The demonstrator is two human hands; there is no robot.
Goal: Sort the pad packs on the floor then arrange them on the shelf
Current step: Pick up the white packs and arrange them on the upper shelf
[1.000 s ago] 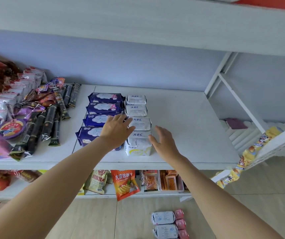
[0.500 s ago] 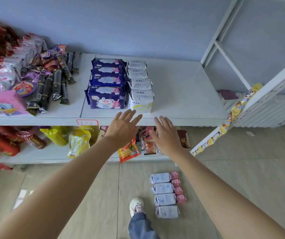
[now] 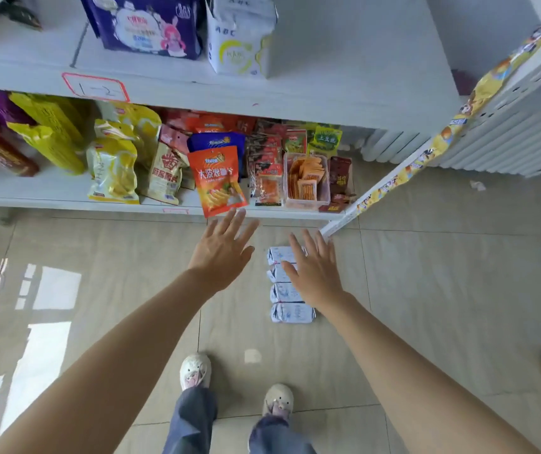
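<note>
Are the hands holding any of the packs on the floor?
No, nothing is held. The left hand and right hand are both open with fingers spread, above the row of pad packs lying on the floor.

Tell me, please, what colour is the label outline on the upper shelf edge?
Red label outline, head view.

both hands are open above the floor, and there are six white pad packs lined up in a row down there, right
Not quite: the head view shows four white pad packs in the row, not six. Both the left hand and right hand are open above the floor.
</note>
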